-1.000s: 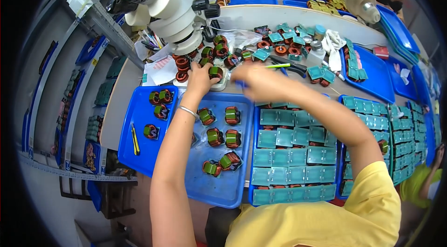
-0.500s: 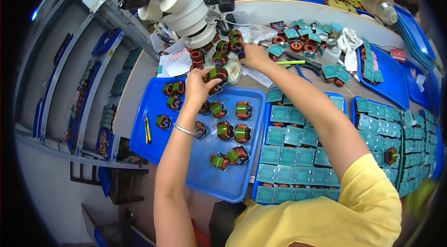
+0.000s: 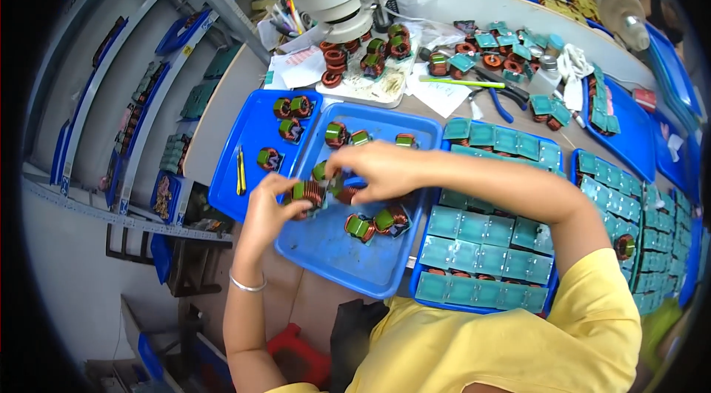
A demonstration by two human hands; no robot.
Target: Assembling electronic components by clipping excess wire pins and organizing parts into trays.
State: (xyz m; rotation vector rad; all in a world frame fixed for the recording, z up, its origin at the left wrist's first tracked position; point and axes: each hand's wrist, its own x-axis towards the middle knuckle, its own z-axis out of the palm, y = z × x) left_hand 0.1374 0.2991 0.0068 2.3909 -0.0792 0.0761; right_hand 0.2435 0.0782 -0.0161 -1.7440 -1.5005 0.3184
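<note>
My left hand (image 3: 268,208) is closed on a copper coil (image 3: 307,192) with a green band, above the left side of a light blue tray (image 3: 326,267). Right beside it, my right hand (image 3: 381,171) reaches in from the right, its thumb and fingers closed round another copper coil (image 3: 345,192), partly hidden and a little blurred. Two banded coils (image 3: 360,227) lie just below the right hand in the tray. Others sit behind it, including one coil (image 3: 337,134) near the far rim.
A darker blue tray (image 3: 229,197) with coils and yellow tweezers (image 3: 241,171) is at left. Trays of teal boards (image 3: 485,256) fill the right. Behind stand a microscope (image 3: 344,1), stacked coils (image 3: 335,67), pliers (image 3: 503,106) and a bottle (image 3: 546,76). Shelves (image 3: 141,126) line the left.
My right hand has come back from beside the microscope to the light blue tray and now grips a coil. My left hand has moved nearer with its coil. The view has shifted.
</note>
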